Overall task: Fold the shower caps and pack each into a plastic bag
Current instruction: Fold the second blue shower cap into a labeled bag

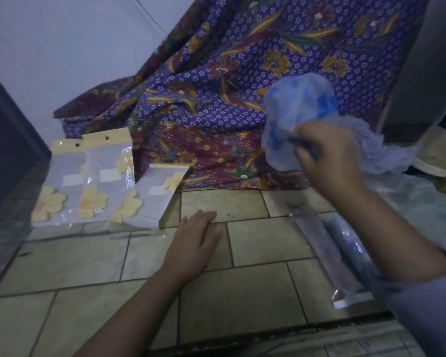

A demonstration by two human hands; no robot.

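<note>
The right hand is raised above the far right part of the beige tiled floor. Its fingers are curled round a bunched part of a thin, translucent white plastic shower cap printed with blue flowers. The shower cap hangs in the air, off the floor. Its rounded crown billows up and to the left of the hand, and its crinkled edge trails out to the right of the knuckles. The picture is blurred here, so which fingers do the gripping cannot be told.

The left hand lies palm down near the middle of the floor. Its fingers are straight and close together, pointing towards the far edge, and it holds nothing.

Three flat clear plastic bags with yellow header cards and yellow flower prints lie at the far left of the floor, overlapping side by side. The rightmost is near the left hand's fingertips.

A purple and maroon batik cloth with gold flowers drapes down to the far edge, behind the bags and the cap. A long clear plastic packet with something blue inside lies on the floor near the right edge, under the right forearm. A grey sleeve fills the near right corner.
</note>
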